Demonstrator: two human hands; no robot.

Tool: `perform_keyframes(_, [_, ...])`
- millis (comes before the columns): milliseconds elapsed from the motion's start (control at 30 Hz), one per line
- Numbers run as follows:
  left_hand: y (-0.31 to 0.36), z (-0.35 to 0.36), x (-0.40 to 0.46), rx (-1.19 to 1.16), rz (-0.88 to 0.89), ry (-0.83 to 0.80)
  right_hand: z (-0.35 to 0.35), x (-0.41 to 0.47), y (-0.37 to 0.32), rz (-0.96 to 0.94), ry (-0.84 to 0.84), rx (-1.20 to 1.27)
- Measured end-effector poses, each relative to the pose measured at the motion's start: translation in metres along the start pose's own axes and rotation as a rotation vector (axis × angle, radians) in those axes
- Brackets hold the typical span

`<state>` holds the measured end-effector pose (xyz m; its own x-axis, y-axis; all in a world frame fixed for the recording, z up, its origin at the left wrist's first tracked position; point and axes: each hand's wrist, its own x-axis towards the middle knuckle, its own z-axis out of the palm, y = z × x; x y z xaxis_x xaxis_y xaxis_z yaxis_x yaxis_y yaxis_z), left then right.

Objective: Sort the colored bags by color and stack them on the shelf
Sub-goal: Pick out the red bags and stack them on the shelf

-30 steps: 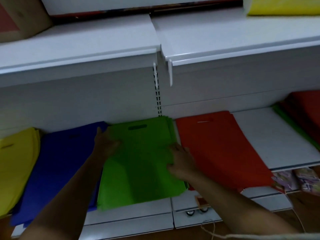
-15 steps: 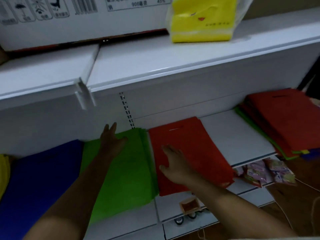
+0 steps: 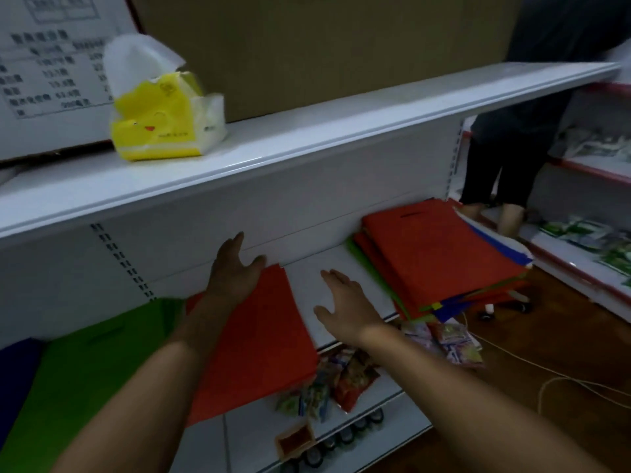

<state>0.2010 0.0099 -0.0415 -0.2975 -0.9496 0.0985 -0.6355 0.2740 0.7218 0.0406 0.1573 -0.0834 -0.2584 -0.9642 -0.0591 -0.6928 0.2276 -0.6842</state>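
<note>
Flat bags lie side by side on the white middle shelf (image 3: pixel 327 278): a blue stack (image 3: pixel 15 380) at the far left, a green stack (image 3: pixel 95 363), then a red stack (image 3: pixel 259 339). Further right lies a mixed pile (image 3: pixel 440 257) with red bags on top and green, blue and yellow edges showing beneath. My left hand (image 3: pixel 235 271) hovers open over the far end of the red stack. My right hand (image 3: pixel 345 298) is open above the bare shelf between the red stack and the mixed pile. Neither hand holds anything.
A yellow tissue pack (image 3: pixel 164 117) and a white printed box (image 3: pixel 51 66) sit on the upper shelf (image 3: pixel 341 124). Snack packets (image 3: pixel 334 377) fill the lower shelf. A person in dark clothes (image 3: pixel 532 107) stands at the right by another shelf. A cord (image 3: pixel 560 380) lies on the brown floor.
The view has swung right. Both hands left the green stack and moved right, the left now over the red stack, the right over bare shelf.
</note>
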Motion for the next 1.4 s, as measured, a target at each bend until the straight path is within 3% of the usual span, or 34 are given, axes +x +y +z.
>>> perform_keyframes(567, [0.142,0.150,0.081,-0.062,0.200,-0.164,-0.129,0.042,0.134,0.202,0.323,-0.167])
perform_keyframes(800, [0.162,0.212,0.090,-0.056,0.125,-0.257,-0.161,0.051,0.201,0.341,0.311,-0.199])
perform_keyframes(1067, [0.149,0.276,0.095,-0.084,-0.129,-0.305,-0.189,0.068,0.273,0.488,0.160,-0.231])
perform_keyframes(1200, [0.147,0.296,0.089,-0.116,-0.213,-0.309,-0.191,0.074,0.291,0.457,0.060,-0.262])
perform_keyframes(1400, [0.149,0.304,0.085,-0.179,-0.245,-0.272,-0.182,0.076,0.289,0.359,0.050,-0.305])
